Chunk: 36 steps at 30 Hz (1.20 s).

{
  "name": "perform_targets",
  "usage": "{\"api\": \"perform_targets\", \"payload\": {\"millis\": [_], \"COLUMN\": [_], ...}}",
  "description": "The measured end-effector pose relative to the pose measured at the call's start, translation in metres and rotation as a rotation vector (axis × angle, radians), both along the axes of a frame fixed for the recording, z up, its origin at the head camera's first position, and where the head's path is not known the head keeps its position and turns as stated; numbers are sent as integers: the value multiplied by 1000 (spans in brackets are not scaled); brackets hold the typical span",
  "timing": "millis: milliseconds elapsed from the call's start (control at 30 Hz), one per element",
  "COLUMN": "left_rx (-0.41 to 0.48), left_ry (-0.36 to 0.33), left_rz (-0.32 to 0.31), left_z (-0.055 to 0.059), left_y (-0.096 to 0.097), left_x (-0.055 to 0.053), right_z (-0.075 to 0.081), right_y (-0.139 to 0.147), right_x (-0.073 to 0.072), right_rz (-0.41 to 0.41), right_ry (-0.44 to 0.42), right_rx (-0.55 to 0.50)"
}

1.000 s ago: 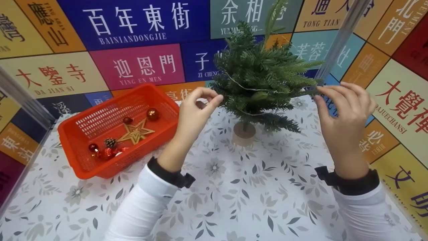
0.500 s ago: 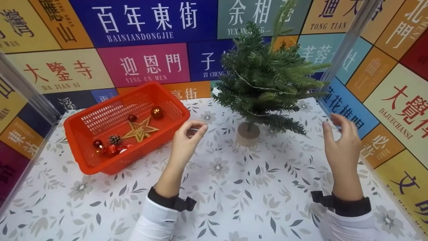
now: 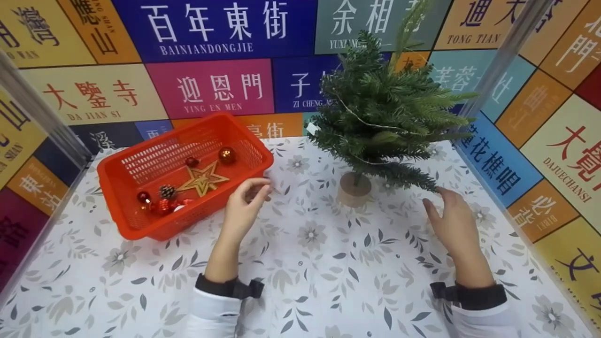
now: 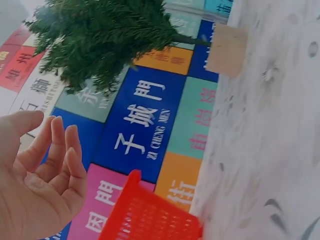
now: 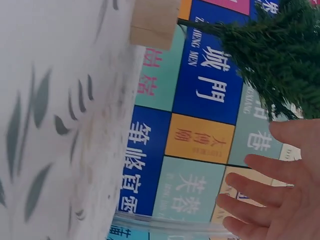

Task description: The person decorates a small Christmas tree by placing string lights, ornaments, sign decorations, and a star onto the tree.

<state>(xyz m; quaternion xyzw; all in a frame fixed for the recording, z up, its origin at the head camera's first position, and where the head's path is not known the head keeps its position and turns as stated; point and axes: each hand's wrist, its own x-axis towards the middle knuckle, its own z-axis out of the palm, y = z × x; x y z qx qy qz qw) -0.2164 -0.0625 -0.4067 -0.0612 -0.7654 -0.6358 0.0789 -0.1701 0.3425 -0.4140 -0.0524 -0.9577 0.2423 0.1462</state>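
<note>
A small artificial Christmas tree (image 3: 375,103) on a round wooden base (image 3: 354,189) stands right of the middle, a thin light wire strung across its branches. My left hand (image 3: 244,206) is over the table beside the basket's front right rim, fingers loosely bent with nothing in them. In the left wrist view that left hand (image 4: 45,175) is bare, palm showing. Below the tree's lowest right branch is my right hand (image 3: 453,223), fingers relaxed; whether it touches the branch tip I cannot tell. The right wrist view shows the right hand (image 5: 275,190) holding nothing, fingers spread.
An orange-red plastic basket (image 3: 136,230) at the left holds a gold star (image 3: 203,179), a pinecone (image 3: 166,191), a shiny amber ball (image 3: 227,155) and several small red ornaments. A floral white cloth (image 3: 328,281) covers the table. Panels with printed characters (image 3: 225,89) wall the back and sides.
Both hands have let go of the tree's sides and come down toward the table. The left hand has moved left toward the basket. The wire stays on the tree.
</note>
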Motion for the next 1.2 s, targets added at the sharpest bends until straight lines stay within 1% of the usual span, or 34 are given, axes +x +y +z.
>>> {"api": "perform_targets", "payload": {"millis": [133,233,300,367,433,500,600,667,733,800,900,1000,1067,1200], "left_rx": [43,73,55,4,-66,-157,-300,-422,-551,-671,-817,-930,-989,-1043], "left_ry": [31,48,48,33,25,8,-8,-36,-73,-131,-236,-314,-349,-403], "left_rz": [39,72,84,102,127,153,160,142,112,83,34,-27,-85,-204], "left_z": [10,15,20,26,34,45,61,71,80,87,92,92,89,81], "left_y": [-12,-21,-29,-38,-49,-59,-74,-83,-93,-104,-119,-132,-138,-145], "left_x": [0,0,2,4,4,4,2,0,-4,-10,-24,-40,-50,-64], "right_z": [-7,-9,-10,-10,-11,-11,-10,-8,-7,-5,-3,-2,-2,-3], "right_y": [-4,-6,-8,-9,-9,-9,-7,-4,-1,2,5,8,9,9], "right_x": [-3,-3,-4,-4,-4,-5,-4,-3,-2,-1,0,1,2,3], "right_rz": [68,85,89,92,96,99,104,109,117,126,144,156,157,161], "right_ry": [-27,-32,-24,-25,-39,-68,-113,-132,-140,-152,-179,-205,-207,-224], "right_rx": [33,40,54,73,100,121,135,131,124,122,126,134,144,147]}}
